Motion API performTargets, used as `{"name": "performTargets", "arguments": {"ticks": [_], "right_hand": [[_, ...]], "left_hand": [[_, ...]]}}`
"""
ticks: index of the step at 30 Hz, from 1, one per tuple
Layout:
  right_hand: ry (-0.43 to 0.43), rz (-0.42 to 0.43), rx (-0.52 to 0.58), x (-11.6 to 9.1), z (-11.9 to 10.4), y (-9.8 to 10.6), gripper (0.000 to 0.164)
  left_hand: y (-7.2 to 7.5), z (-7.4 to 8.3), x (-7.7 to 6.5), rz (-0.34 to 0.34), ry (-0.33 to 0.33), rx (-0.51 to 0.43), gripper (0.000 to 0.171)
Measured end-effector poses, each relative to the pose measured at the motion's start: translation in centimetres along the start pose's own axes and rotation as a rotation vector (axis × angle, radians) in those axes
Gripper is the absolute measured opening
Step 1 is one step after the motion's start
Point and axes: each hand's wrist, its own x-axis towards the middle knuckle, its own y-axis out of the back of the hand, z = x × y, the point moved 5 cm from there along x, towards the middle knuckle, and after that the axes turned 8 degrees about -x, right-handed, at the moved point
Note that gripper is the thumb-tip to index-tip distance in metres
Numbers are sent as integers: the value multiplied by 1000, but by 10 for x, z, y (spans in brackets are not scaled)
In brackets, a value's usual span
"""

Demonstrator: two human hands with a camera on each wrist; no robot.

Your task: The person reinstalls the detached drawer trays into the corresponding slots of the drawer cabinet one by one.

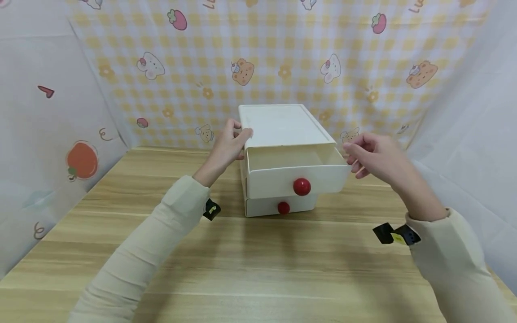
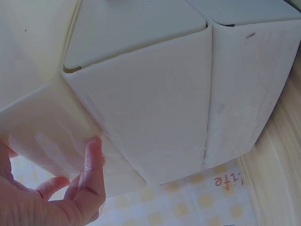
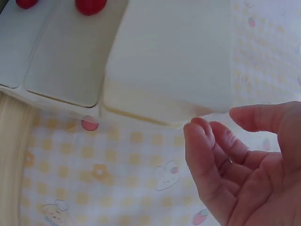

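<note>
A white drawer box [image 1: 282, 125] stands on the table, with an upper drawer front [image 1: 270, 181] and a lower drawer front [image 1: 262, 206]. Each front carries a round red knob [image 1: 302, 186]. Behind the upper front, a cream hollow shows below the top panel's front edge. My left hand [image 1: 230, 146] grips the box's upper left edge, thumb on the top and fingers down the side. Beside the upper right front corner is my right hand [image 1: 373, 154], its fingers loosely bent. In the right wrist view its thumb and fingertips [image 3: 200, 125] lie apart, right at the white edge.
The wood-grain table [image 1: 282, 269] spreads in front of the box and to both sides. Behind it hangs a yellow-checked cloth [image 1: 266, 80] with cartoon prints. Pale cloth walls [image 1: 48, 121] close off the left and right.
</note>
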Motion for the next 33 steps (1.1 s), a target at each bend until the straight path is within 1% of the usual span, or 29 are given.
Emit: {"name": "performTargets", "arguments": {"ticks": [3, 5, 7, 10, 11, 13, 17, 21, 26, 29, 33], "right_hand": [[33, 54, -81, -10, -11, 4, 32], [79, 91, -158, -16, -21, 6, 28], [156, 126, -226, -22, -32, 6, 24], [299, 178, -316, -30, -48, 1, 16], [338, 184, -330, -32, -53, -1, 14], [391, 199, -371, -36, -59, -6, 12], [478, 221, -397, -42, -66, -16, 17], [543, 266, -436, -46, -69, -24, 21], [559, 308, -499, -48, -70, -32, 24], [563, 331, -503, -47, -70, -36, 25], [592, 386, -510, -47, -68, -40, 25]], "left_hand": [[1, 0, -1, -2, 0, -1, 35], [1, 0, -1, -2, -1, -3, 35], [1, 1, -2, -2, 1, -5, 34], [2, 2, -2, -2, 2, -5, 34], [2, 2, -2, -4, 2, -5, 35], [1, 2, -2, -6, 0, -4, 35], [0, 0, -1, -8, -9, 2, 35], [0, 0, -1, -2, -13, 3, 34], [0, 1, -1, -2, -7, 5, 34], [0, 2, -2, -2, -8, 6, 35], [0, 2, -2, -3, -10, 8, 35]]}}
